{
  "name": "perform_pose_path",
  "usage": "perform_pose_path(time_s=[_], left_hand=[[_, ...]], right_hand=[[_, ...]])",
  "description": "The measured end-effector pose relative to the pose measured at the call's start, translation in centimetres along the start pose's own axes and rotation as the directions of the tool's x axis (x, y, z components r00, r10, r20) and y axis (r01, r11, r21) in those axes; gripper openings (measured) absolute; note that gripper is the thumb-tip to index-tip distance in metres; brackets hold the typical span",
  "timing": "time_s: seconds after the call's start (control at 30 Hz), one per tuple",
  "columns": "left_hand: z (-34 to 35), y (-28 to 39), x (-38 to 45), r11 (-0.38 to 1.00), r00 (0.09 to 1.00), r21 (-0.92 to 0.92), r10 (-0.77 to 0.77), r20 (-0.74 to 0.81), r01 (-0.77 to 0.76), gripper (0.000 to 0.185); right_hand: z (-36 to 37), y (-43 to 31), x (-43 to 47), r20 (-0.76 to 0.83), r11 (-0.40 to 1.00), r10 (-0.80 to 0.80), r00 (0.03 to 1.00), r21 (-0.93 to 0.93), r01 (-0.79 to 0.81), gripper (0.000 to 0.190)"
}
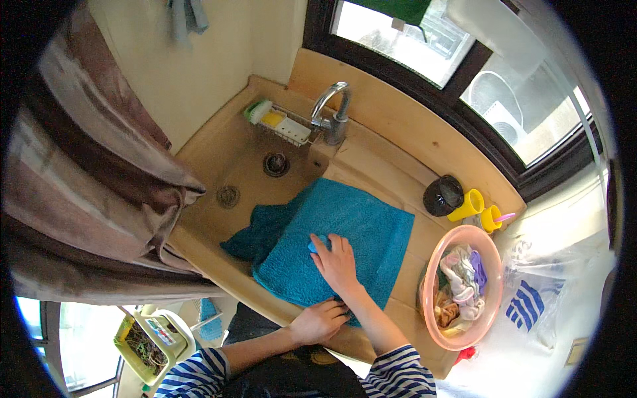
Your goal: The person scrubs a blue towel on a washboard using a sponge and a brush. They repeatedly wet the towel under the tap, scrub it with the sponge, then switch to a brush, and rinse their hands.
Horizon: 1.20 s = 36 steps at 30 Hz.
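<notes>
A wet teal towel lies spread over the sloping washboard of a tan utility sink. Its darker far-left end droops into the basin. My right hand grips a small light-blue bar, which looks like soap, against the towel's upper face. My fingers cover most of the bar. At the near edge of the towel, my left hand holds the cloth down with curled fingers, just below my right wrist.
A chrome faucet rises behind a rack with a brush and yellow sponge. To the right stand a black jar, yellow cups and a pink basin of clothes. A brown curtain hangs on the left, above a planter.
</notes>
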State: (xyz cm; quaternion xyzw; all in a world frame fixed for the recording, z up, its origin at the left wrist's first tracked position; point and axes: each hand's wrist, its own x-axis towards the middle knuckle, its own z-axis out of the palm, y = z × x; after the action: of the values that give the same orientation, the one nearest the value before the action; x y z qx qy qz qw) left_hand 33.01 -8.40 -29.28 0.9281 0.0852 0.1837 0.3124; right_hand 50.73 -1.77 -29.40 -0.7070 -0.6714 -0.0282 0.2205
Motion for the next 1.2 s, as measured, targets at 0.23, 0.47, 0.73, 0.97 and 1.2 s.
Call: perform_pose_path(time_s=[0.23,0.47,0.73,0.97,1.2], left_hand=[[-3.8,-0.2,0.0,0.929,0.922,0.241,-0.191,-0.336,0.280,0.037],[-7.2,-2.8,-2.4,0.891,0.958,0.355,-0.246,-0.147,0.283,0.051],[-9.6,-6.7,-4.9,0.822,0.973,0.526,-0.224,-0.052,0.217,0.009],[-12.4,-5.5,-2.4,0.901,0.911,0.397,-0.302,0.281,0.176,0.016],[-8.1,-8.7,10.5,0.860,0.940,0.380,-0.305,-0.154,0.341,0.026]], right_hand=[[-2.0,7.6,-2.4,-0.292,0.891,0.455,0.841,0.160,-0.426,0.044],[-3.7,4.8,-8.8,0.597,-0.916,0.230,0.769,0.399,-0.035,0.050],[-2.6,3.6,-13.3,0.435,-0.868,0.291,0.852,0.494,0.045,0.051],[-3.0,2.9,-12.3,0.397,-0.837,0.298,0.868,0.546,0.037,0.052],[-3.6,2.7,-12.3,0.471,-0.851,0.347,0.811,0.521,0.062,0.053]])
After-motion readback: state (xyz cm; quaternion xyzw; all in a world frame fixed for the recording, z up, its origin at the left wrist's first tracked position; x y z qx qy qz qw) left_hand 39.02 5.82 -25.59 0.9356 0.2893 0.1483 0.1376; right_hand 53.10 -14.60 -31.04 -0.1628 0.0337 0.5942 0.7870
